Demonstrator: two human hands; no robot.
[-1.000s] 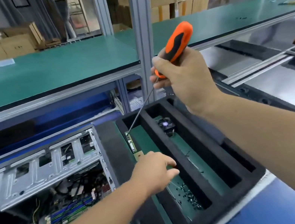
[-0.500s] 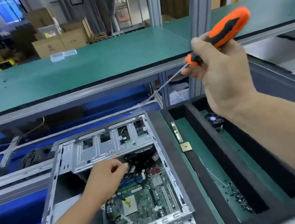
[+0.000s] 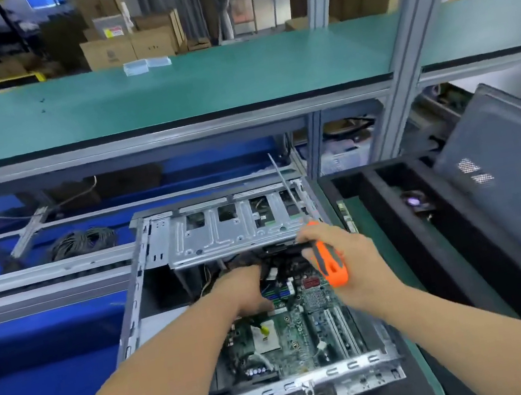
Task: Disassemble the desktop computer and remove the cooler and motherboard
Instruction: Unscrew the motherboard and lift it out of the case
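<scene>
Both hands are working inside the open computer case [image 3: 157,250]: left hand [image 3: 245,288] is reaching among cables at 12 o'clock, grip unclear; right hand [image 3: 350,261] is gripping the screwdriver [image 3: 330,263]. Cooler is apparently off; motherboard [image 3: 297,333] is still sitting inside.

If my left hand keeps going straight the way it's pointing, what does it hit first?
Most likely the dark cable bundle under the metal drive cage. The left hand reaches forward inside the computer case, fingertips hidden there, so depth is uncertain.
</scene>
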